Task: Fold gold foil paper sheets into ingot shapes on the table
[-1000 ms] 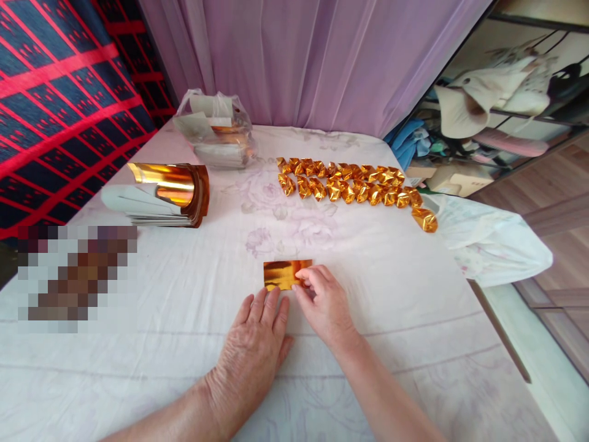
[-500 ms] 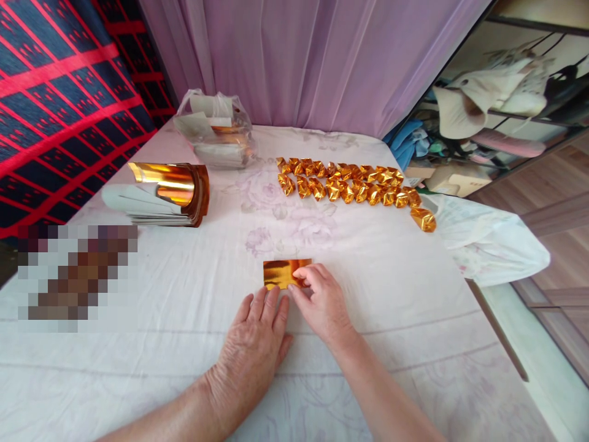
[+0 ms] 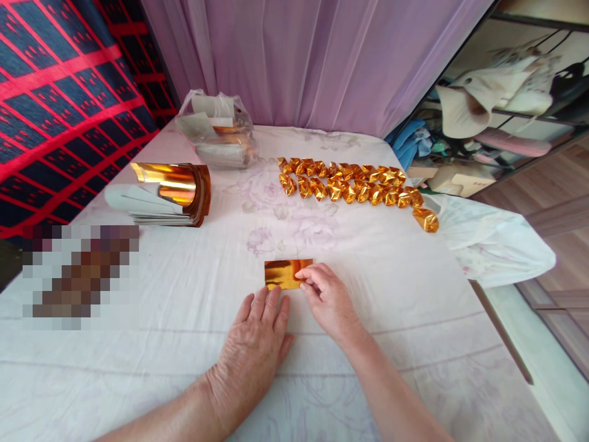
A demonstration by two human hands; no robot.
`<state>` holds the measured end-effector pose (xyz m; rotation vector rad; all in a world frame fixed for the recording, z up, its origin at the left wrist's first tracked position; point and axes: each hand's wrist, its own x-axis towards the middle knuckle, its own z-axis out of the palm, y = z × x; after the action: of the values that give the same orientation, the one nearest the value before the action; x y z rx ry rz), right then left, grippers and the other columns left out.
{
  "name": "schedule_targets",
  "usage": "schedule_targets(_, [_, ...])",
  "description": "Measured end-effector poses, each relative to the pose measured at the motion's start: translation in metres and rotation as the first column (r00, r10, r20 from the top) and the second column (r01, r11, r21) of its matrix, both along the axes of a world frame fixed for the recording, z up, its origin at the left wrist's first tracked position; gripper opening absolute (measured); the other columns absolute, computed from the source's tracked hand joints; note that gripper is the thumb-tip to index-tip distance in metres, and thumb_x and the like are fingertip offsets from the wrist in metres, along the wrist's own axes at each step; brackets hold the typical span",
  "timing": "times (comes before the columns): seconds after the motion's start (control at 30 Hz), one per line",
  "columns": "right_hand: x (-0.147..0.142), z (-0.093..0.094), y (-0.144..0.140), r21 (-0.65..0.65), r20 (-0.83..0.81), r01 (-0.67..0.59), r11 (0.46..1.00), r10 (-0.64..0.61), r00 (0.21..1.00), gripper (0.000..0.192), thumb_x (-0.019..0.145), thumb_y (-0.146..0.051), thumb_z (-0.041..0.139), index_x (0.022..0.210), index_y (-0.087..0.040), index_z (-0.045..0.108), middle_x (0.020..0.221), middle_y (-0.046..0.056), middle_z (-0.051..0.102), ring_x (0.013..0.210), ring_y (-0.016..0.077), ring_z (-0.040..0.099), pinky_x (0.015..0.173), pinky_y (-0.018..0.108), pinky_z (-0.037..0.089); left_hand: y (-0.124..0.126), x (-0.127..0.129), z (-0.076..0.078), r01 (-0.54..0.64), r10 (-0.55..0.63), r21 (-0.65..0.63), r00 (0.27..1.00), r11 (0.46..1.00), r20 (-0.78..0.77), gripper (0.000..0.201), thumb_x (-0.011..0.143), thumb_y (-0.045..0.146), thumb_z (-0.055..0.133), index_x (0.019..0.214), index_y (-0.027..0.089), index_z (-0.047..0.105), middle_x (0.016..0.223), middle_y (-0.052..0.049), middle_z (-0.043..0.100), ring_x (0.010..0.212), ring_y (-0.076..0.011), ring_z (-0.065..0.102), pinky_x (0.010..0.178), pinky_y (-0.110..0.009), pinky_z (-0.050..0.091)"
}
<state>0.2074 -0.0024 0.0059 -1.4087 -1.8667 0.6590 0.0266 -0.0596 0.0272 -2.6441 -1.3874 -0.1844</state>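
Here we see our left hand (image 3: 255, 344) lying flat on the white floral sheet (image 3: 184, 344), fingers extended and together, their tips touching the near edge of a small gold foil rectangle (image 3: 281, 274) at the centre of the bed. Our right hand (image 3: 329, 301) meets the same rectangle at its right end, thumb and forefinger closed in a pinch on the foil edge while the other fingers curl loosely. The rectangle lies flat, with no shaping visible beyond its plain outline. Farther back, two rows of folded gold pieces (image 3: 354, 186) stretch toward the right edge of the bed, so we judge that many are already finished. To the left, a stack of foil sheets (image 3: 161, 196), its top leaves curling up, stands well apart from our hands, and behind it a clear plastic bag (image 3: 216, 132) holds more material, suggesting that a good deal is left to fold.
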Motion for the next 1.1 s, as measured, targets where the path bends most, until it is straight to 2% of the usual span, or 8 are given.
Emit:
schedule_targets(0.3, [0.005,-0.001,-0.001,0.068,0.06,-0.065,0.996,0.061,0.996,0.033,0.082,-0.001,0.042,0.091,-0.023,0.066,0.105,0.007,0.063,0.102,0.0182,0.064,0.088,0.033,0.054,0.001,0.001,0.001,0.002,-0.003,0.029,1.0,1.0,0.012,0.044,0.093,0.041,0.057,0.125,0.012,0.065,0.132,-0.016,0.064,0.117,-0.0318,0.06,0.098,-0.046,0.047])
schedule_targets(0.47, [0.006,-0.002,-0.001,0.084,0.067,-0.074,0.994,0.068,0.995,0.038,0.077,0.002,0.039,0.091,-0.023,0.065,0.108,0.008,0.063,0.104,0.0189,0.064,0.088,0.035,0.054,0.0,0.001,0.001,-0.003,0.003,0.023,1.0,1.0,0.01,0.044,0.092,0.041,0.057,0.125,0.013,0.066,0.131,-0.016,0.064,0.117,-0.0316,0.061,0.097,-0.046,0.048])
schedule_targets(0.67, [-0.004,0.004,-0.007,0.146,0.027,0.036,0.989,-0.04,0.999,0.02,0.083,-0.007,0.048,0.089,-0.022,0.06,0.091,0.005,0.065,0.087,0.0186,0.065,0.08,0.031,0.053,-0.001,0.002,-0.002,0.005,-0.005,0.028,1.0,1.0,0.01,0.044,0.093,0.039,0.056,0.126,0.01,0.064,0.133,-0.018,0.063,0.118,-0.0333,0.06,0.098,-0.048,0.047])
schedule_targets(0.8, [-0.014,0.011,-0.009,0.179,0.093,0.017,0.984,-0.034,0.995,0.015,0.088,-0.011,0.049,0.09,-0.022,0.06,0.087,0.004,0.066,0.083,0.0179,0.064,0.075,0.029,0.051,-0.001,0.001,-0.005,0.005,-0.005,0.035,1.0,0.999,0.017,0.045,0.093,0.039,0.057,0.127,0.01,0.064,0.133,-0.017,0.063,0.118,-0.0329,0.06,0.098,-0.048,0.047])
schedule_targets(0.9, [-0.02,0.012,-0.006,0.143,0.113,-0.003,0.99,-0.014,0.993,0.014,0.089,-0.012,0.05,0.085,-0.022,0.06,0.082,0.003,0.066,0.078,0.0167,0.063,0.072,0.028,0.049,-0.001,0.001,-0.006,0.008,-0.009,0.023,1.0,1.0,0.007,0.047,0.093,0.038,0.057,0.129,0.009,0.061,0.134,-0.017,0.062,0.12,-0.0329,0.059,0.099,-0.048,0.046])
schedule_targets(1.1, [-0.026,0.005,-0.001,0.068,0.106,0.04,0.997,-0.047,0.993,0.009,0.085,-0.016,0.058,0.08,-0.023,0.06,0.077,0.001,0.065,0.069,0.0149,0.061,0.067,0.027,0.047,0.0,0.0,-0.004,0.019,-0.019,-0.005,1.0,1.0,0.0,0.049,0.092,0.039,0.058,0.13,0.008,0.06,0.134,-0.018,0.061,0.122,-0.0323,0.057,0.101,-0.047,0.045])
